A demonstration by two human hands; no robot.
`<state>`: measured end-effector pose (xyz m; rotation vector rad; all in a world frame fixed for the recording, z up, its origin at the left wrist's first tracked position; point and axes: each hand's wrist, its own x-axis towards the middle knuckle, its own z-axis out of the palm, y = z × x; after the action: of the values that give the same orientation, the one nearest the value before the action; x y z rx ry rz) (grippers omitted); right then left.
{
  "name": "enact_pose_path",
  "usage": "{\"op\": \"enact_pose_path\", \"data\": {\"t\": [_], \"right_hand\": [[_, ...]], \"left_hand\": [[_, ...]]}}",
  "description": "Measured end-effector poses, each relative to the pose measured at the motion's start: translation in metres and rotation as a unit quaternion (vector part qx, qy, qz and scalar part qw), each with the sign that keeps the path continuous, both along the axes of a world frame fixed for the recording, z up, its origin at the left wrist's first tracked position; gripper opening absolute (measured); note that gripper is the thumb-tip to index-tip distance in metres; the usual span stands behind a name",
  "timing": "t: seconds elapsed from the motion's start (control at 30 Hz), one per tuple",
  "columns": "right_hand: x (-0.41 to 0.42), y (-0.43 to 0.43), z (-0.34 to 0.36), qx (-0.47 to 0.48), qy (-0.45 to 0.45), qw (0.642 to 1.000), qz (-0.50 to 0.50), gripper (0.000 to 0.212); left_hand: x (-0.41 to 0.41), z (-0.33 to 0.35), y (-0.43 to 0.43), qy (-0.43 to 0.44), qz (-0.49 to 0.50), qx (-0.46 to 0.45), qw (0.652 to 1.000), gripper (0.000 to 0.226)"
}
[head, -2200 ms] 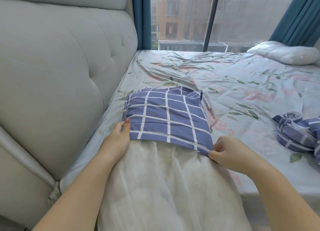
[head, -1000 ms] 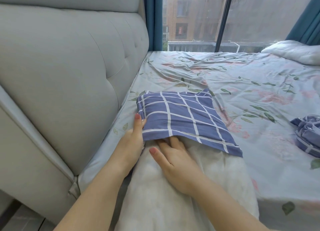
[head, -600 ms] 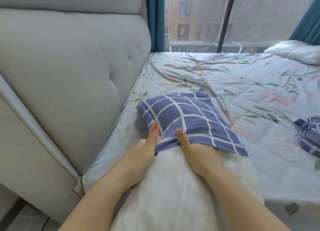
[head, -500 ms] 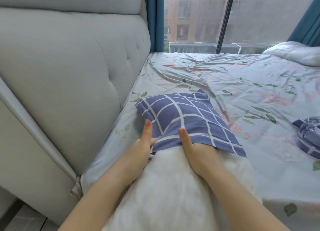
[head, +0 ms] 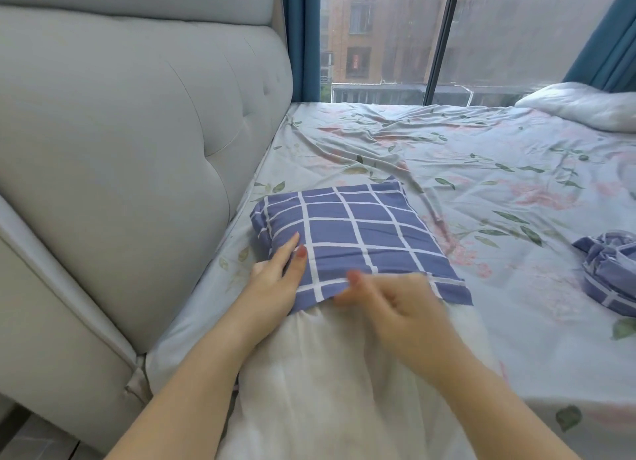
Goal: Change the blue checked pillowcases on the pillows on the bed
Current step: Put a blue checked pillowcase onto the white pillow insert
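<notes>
Blue checked pillowcase point(head: 351, 239) half over one white pillow point(head: 327, 373), left hand point(head: 275, 284) and blurred right hand point(head: 395, 304) pinching its near hem, second pillowcase point(head: 609, 270) crumpled at right.

Blue white-checked pillowcase point(head: 354, 239), white pillow point(head: 337, 384), floral sheet point(head: 499, 191)
</notes>
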<state>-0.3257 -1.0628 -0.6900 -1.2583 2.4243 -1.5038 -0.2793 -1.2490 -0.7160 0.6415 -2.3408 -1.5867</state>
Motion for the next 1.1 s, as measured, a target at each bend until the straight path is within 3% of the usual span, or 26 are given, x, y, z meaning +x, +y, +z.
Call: {"op": "enact_pose_path", "data": {"t": [0.07, 0.1, 0.17, 0.2, 0.27, 0.37, 0.47, 0.53, 0.6, 0.63, 0.7, 0.73, 0.77, 0.8, 0.83, 0.9, 0.93, 0.97, 1.03, 1.1], "right_hand": [[-0.017, 0.018, 0.006, -0.148, -0.065, 0.975, -0.15, 0.048], [-0.027, 0.026, 0.008, -0.177, -0.07, 0.954, -0.231, 0.041], [-0.063, 0.046, -0.006, -0.138, -0.086, 0.923, -0.35, 0.026], [-0.078, 0.052, -0.013, -0.078, -0.141, 0.913, -0.375, 0.028], [-0.097, 0.057, -0.032, 0.038, -0.281, 0.895, -0.344, 0.055], [-0.091, 0.047, -0.038, 0.055, -0.385, 0.887, -0.248, 0.044], [-0.079, 0.04, -0.014, -0.067, -0.246, 0.941, -0.223, 0.023], [-0.078, 0.043, 0.009, -0.168, -0.177, 0.945, -0.219, 0.023], [-0.079, 0.047, 0.018, -0.197, -0.19, 0.941, -0.197, 0.023], [-0.083, 0.048, 0.011, -0.152, -0.192, 0.948, -0.203, 0.022], [-0.089, 0.047, -0.01, 0.066, -0.188, 0.957, -0.209, 0.026], [-0.09, 0.046, -0.023, 0.172, -0.193, 0.945, -0.2, 0.03], [-0.093, 0.045, -0.032, 0.235, -0.195, 0.931, -0.198, 0.034], [-0.093, 0.043, -0.034, 0.236, -0.213, 0.925, -0.206, 0.037], [-0.093, 0.042, -0.033, 0.196, -0.231, 0.927, -0.22, 0.039], [-0.093, 0.042, -0.023, 0.015, -0.286, 0.929, -0.236, 0.036], [-0.093, 0.039, -0.011, -0.077, -0.322, 0.913, -0.236, 0.033], [-0.099, 0.039, -0.007, -0.136, -0.352, 0.898, -0.226, 0.044], [-0.103, 0.05, -0.007, -0.16, -0.373, 0.902, -0.148, 0.069], [-0.1, 0.062, -0.005, -0.238, -0.406, 0.872, -0.13, 0.056]], "left_hand": [[-0.001, 0.001, 0.001, 0.008, 0.002, 0.005, 1.0, 0.053], [-0.001, 0.004, 0.003, 0.018, 0.01, 0.039, 0.999, 0.053], [-0.004, 0.005, 0.004, 0.022, 0.042, 0.107, 0.993, 0.06], [-0.006, 0.004, 0.004, 0.006, 0.067, 0.123, 0.99, 0.068], [-0.009, 0.003, 0.004, -0.057, 0.099, 0.126, 0.985, 0.084], [-0.01, 0.003, 0.01, -0.083, 0.101, 0.104, 0.986, 0.085], [-0.007, 0.017, 0.023, 0.095, 0.088, 0.091, 0.987, 0.063], [-0.007, 0.025, 0.02, 0.198, 0.091, 0.082, 0.973, 0.065], [-0.01, 0.024, 0.009, 0.213, 0.071, 0.079, 0.971, 0.069], [-0.013, 0.019, 0.004, 0.181, 0.054, 0.074, 0.979, 0.072], [-0.021, 0.002, -0.001, 0.065, 0.027, 0.032, 0.997, 0.076], [-0.026, -0.008, -0.003, 0.012, 0.023, 0.019, 0.999, 0.077], [-0.03, -0.016, -0.005, -0.024, 0.026, 0.018, 0.999, 0.078], [-0.032, -0.019, -0.007, -0.054, 0.036, 0.022, 0.998, 0.083], [-0.034, -0.022, -0.013, -0.079, 0.054, 0.022, 0.995, 0.094], [-0.036, -0.022, -0.022, -0.11, 0.089, 0.017, 0.99, 0.118], [-0.035, -0.02, -0.023, -0.113, 0.105, 0.011, 0.988, 0.117], [-0.033, -0.016, -0.022, -0.109, 0.124, -0.009, 0.986, 0.105], [-0.03, -0.008, -0.014, -0.076, 0.164, -0.106, 0.978, 0.075], [-0.024, 0.009, 0.005, 0.023, 0.163, -0.17, 0.972, 0.057]]}}
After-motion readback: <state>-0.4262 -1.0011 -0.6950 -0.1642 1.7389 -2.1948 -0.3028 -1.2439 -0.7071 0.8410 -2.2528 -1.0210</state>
